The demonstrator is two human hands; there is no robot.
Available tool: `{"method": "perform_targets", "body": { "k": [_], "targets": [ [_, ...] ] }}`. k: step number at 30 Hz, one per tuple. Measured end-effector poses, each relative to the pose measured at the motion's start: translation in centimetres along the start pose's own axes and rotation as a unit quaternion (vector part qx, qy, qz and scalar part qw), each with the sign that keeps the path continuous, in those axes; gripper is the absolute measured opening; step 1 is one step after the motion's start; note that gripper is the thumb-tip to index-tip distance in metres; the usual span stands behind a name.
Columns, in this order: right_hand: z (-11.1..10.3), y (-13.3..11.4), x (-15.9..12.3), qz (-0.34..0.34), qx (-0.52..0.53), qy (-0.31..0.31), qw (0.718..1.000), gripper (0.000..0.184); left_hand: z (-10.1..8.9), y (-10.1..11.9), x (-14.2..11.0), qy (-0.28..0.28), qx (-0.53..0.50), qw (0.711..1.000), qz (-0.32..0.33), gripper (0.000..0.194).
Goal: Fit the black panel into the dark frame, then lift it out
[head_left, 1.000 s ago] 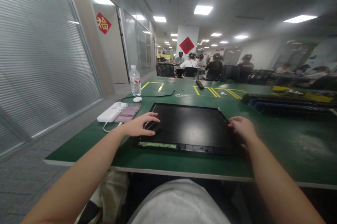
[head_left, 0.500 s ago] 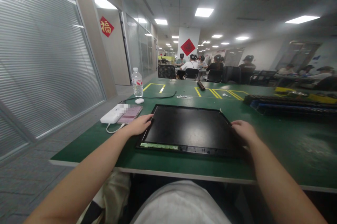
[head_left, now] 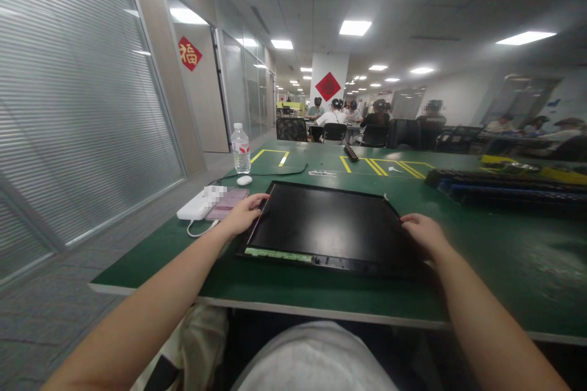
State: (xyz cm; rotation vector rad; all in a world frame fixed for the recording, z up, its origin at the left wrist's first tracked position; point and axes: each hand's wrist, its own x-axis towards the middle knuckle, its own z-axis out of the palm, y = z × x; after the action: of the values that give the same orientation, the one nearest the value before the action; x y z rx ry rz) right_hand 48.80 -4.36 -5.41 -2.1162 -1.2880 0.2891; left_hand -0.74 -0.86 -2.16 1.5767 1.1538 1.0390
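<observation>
A flat black display panel (head_left: 328,223) lies on the green table (head_left: 495,268) straight in front of me, with a strip of green circuit board along its near edge. My left hand (head_left: 243,212) grips the panel's left edge, fingers curled round it. At the right edge, my right hand (head_left: 424,233) holds the panel the same way, fingers bent over the rim.
A white power bank (head_left: 198,204) and a phone (head_left: 227,203) lie left of the panel, with a white mouse (head_left: 244,180) and a water bottle (head_left: 240,148) behind. Dark trays (head_left: 504,186) sit at the right. Several people sit at tables far behind. A glass wall runs along the left.
My left hand slid off the panel's top surface to its left edge and took hold there. The panel's far side looks slightly raised. The right hand stayed at the right edge.
</observation>
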Motion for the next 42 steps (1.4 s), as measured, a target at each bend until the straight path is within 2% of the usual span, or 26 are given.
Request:
{"method": "perform_targets", "body": {
  "k": [4,8,11,15,20,27,36,42],
  "targets": [
    [-0.2,-0.2,-0.1,0.002,-0.009,-0.003,1.000,0.024,0.9,1.1,-0.5,0.059,-0.132,0.988,-0.058,0.056],
    [-0.4,-0.4,-0.2,0.006,-0.010,-0.003,1.000,0.024,1.3,1.4,-0.4,0.096,-0.172,0.976,-0.094,0.050],
    [-0.5,-0.6,-0.3,0.016,-0.008,-0.005,1.000,0.025,1.3,1.3,-0.3,0.114,-0.181,0.968,-0.132,0.053],
    [-0.6,-0.8,-0.5,0.021,-0.005,-0.009,1.000,0.024,1.2,1.2,-0.2,0.095,-0.195,0.959,-0.180,0.073],
    [-0.7,-0.8,-0.5,0.012,-0.017,-0.007,1.000,0.024,1.1,1.1,0.0,0.087,-0.233,0.950,-0.190,0.083],
    [-0.6,-0.8,-0.4,-0.003,-0.027,0.002,1.000,0.023,1.0,0.8,0.0,0.042,-0.245,0.949,-0.193,0.074],
    [-0.6,-0.6,-0.3,-0.001,-0.025,-0.007,1.000,0.025,0.8,0.9,0.0,0.039,-0.255,0.946,-0.193,0.072],
    [-0.4,-0.5,-0.2,0.007,-0.011,-0.013,1.000,0.025,0.8,0.6,0.0,0.042,-0.230,0.950,-0.205,0.064]
  ]
}}
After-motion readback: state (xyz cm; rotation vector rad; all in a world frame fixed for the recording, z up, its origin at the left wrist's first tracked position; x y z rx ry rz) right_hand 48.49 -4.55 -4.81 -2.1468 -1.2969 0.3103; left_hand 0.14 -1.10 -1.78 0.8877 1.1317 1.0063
